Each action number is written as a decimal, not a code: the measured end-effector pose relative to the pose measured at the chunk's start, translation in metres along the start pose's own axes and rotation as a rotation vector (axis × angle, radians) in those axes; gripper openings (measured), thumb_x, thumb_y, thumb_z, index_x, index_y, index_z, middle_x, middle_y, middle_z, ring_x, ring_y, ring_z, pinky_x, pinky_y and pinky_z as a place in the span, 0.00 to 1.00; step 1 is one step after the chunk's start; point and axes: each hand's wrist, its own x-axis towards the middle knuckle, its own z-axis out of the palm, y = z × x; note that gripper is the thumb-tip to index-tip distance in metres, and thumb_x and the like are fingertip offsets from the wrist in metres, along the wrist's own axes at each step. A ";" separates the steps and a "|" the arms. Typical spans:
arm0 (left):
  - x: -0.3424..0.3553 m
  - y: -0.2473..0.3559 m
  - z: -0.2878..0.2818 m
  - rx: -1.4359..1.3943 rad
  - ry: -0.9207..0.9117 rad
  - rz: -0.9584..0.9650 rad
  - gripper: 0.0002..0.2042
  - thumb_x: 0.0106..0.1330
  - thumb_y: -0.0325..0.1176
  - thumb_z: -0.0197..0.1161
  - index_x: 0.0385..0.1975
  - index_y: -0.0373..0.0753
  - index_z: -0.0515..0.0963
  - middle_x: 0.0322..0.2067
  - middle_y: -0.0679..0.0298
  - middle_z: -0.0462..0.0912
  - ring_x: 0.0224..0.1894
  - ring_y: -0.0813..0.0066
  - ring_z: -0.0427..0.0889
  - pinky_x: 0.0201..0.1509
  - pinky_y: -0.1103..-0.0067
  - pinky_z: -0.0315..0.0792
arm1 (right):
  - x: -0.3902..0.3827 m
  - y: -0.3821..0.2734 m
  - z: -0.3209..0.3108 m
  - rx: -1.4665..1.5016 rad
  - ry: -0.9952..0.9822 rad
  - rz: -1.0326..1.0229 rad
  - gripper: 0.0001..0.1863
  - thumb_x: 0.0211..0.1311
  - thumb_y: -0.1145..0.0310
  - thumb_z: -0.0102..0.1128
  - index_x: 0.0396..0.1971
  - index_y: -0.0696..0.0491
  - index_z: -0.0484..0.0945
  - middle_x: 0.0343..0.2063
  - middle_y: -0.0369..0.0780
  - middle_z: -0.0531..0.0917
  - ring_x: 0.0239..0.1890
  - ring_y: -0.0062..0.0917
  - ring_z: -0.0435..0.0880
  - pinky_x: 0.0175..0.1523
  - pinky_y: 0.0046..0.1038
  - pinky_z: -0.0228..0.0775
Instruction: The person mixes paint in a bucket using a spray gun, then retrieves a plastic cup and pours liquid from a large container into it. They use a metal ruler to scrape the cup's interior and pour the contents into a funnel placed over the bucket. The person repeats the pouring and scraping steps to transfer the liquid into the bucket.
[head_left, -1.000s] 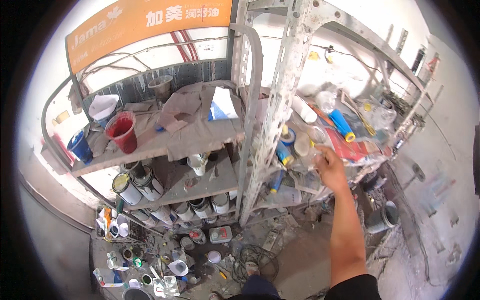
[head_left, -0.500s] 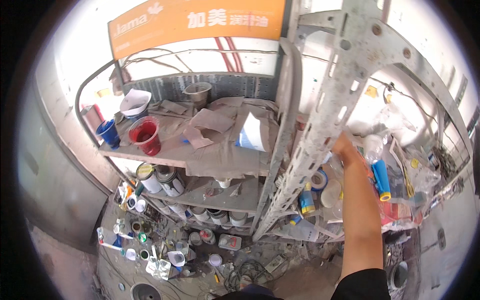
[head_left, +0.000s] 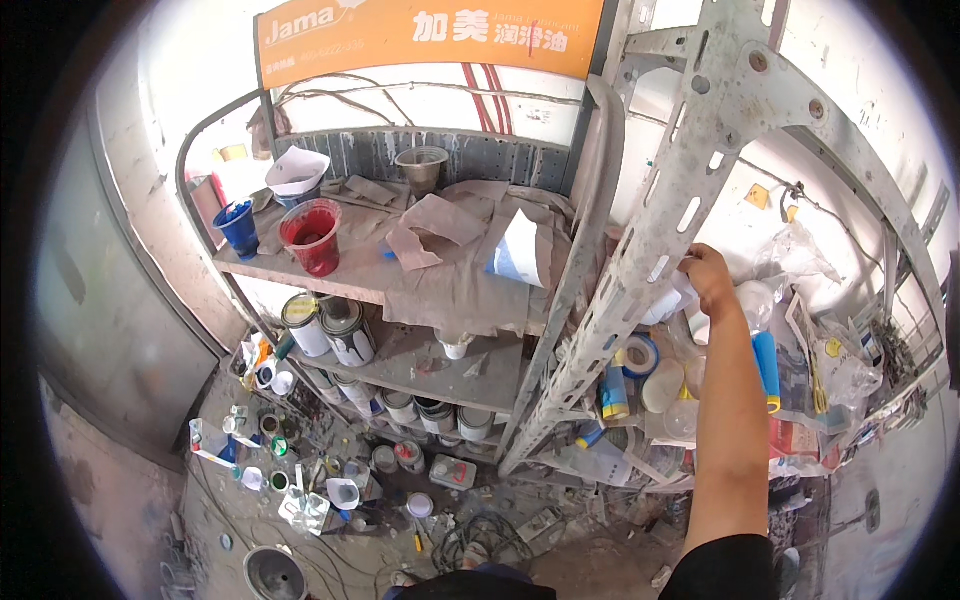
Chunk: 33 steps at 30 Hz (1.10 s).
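My right hand [head_left: 708, 275] reaches over the right-hand shelf, beside the slotted metal post [head_left: 672, 210]. Its fingers are bent closed at the edge of a whitish, cup-like piece [head_left: 668, 300], partly hidden by the post. Below the hand lie a blue-edged tape roll [head_left: 638, 356], a pale oval pad [head_left: 661, 386] and a blue-and-yellow tube [head_left: 613, 392]. A bright blue roll [head_left: 767, 368] sits just right of my forearm. Clear plastic [head_left: 757, 300] is bunched behind the wrist. My left hand is out of view.
On the left rack's top shelf [head_left: 350, 275] stand a red-stained cup [head_left: 312, 238], a blue-stained cup [head_left: 238, 230] and a grey cup [head_left: 421, 170]. Paint cans [head_left: 346, 332] fill lower shelves. Cables [head_left: 490, 545] and small containers [head_left: 343, 493] litter the floor.
My right hand has come out from behind the post, and its fingers now show beside the whitish piece. The whole view has shifted slightly.
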 end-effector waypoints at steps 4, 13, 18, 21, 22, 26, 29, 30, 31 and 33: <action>-0.004 -0.066 0.001 -0.075 -0.042 -0.108 0.25 0.66 0.35 0.58 0.61 0.37 0.61 0.52 0.52 0.72 0.46 0.57 0.76 0.49 0.65 0.73 | -0.023 -0.034 -0.004 -0.096 0.028 -0.109 0.19 0.49 0.74 0.60 0.44 0.61 0.77 0.34 0.43 0.81 0.37 0.26 0.78 0.44 0.24 0.69; -0.045 -0.030 -0.016 0.017 0.040 0.025 0.25 0.67 0.35 0.57 0.62 0.38 0.59 0.55 0.53 0.69 0.50 0.62 0.75 0.52 0.67 0.73 | -0.048 -0.053 -0.008 -0.340 0.248 -0.587 0.15 0.61 0.72 0.52 0.48 0.55 0.75 0.36 0.48 0.82 0.38 0.35 0.82 0.47 0.30 0.71; -0.062 -0.074 -0.025 -0.025 0.072 0.158 0.25 0.68 0.35 0.56 0.62 0.39 0.57 0.56 0.53 0.68 0.52 0.64 0.74 0.54 0.68 0.72 | -0.054 -0.054 -0.012 -0.608 0.396 -0.824 0.14 0.62 0.71 0.53 0.47 0.54 0.76 0.44 0.50 0.80 0.46 0.41 0.79 0.51 0.33 0.71; -0.078 -0.116 -0.032 -0.165 0.104 -0.004 0.47 0.56 0.40 0.70 0.69 0.43 0.42 0.62 0.56 0.61 0.53 0.65 0.74 0.55 0.60 0.71 | -0.069 -0.074 -0.011 -0.757 0.469 -0.806 0.15 0.61 0.76 0.50 0.48 0.56 0.75 0.44 0.50 0.80 0.46 0.41 0.79 0.52 0.34 0.70; -0.070 -0.072 -0.024 -0.244 0.148 -0.045 0.34 0.60 0.37 0.65 0.61 0.40 0.52 0.54 0.58 0.66 0.48 0.69 0.74 0.51 0.66 0.71 | -0.071 -0.068 -0.034 -0.734 0.572 -0.794 0.16 0.61 0.76 0.50 0.49 0.56 0.74 0.44 0.50 0.79 0.46 0.41 0.79 0.52 0.34 0.70; -0.072 0.010 -0.045 -0.459 0.433 -0.062 0.12 0.66 0.30 0.59 0.45 0.31 0.71 0.39 0.59 0.78 0.40 0.74 0.77 0.44 0.77 0.71 | -0.079 -0.026 -0.085 -0.838 0.874 -0.902 0.19 0.62 0.72 0.48 0.54 0.58 0.71 0.48 0.49 0.77 0.49 0.43 0.76 0.55 0.35 0.67; -0.085 0.019 -0.071 -0.375 0.484 -0.126 0.11 0.62 0.28 0.61 0.42 0.33 0.75 0.38 0.62 0.81 0.39 0.72 0.80 0.43 0.75 0.73 | -0.206 -0.051 -0.045 -0.510 0.725 -0.713 0.18 0.65 0.72 0.48 0.55 0.57 0.71 0.50 0.49 0.77 0.50 0.38 0.78 0.54 0.35 0.70; -0.083 0.023 -0.081 -0.236 0.414 -0.094 0.06 0.62 0.26 0.61 0.36 0.32 0.77 0.35 0.62 0.81 0.37 0.74 0.79 0.43 0.76 0.72 | -0.236 -0.047 -0.044 -0.379 0.662 -0.636 0.19 0.67 0.71 0.48 0.56 0.58 0.69 0.49 0.49 0.77 0.50 0.35 0.77 0.54 0.33 0.69; -0.083 -0.013 -0.074 -0.253 0.619 -0.025 0.05 0.61 0.26 0.62 0.34 0.32 0.78 0.32 0.63 0.81 0.35 0.75 0.78 0.42 0.78 0.72 | -0.282 -0.064 0.003 -0.114 0.520 -0.509 0.20 0.68 0.70 0.48 0.57 0.59 0.67 0.51 0.49 0.75 0.51 0.33 0.76 0.55 0.32 0.69; -0.073 0.014 -0.101 0.008 0.508 -0.014 0.06 0.62 0.28 0.61 0.36 0.35 0.78 0.32 0.64 0.81 0.34 0.76 0.78 0.39 0.78 0.71 | -0.349 -0.065 0.079 -0.121 0.331 -0.541 0.21 0.65 0.72 0.50 0.58 0.61 0.65 0.55 0.47 0.72 0.54 0.31 0.73 0.58 0.29 0.65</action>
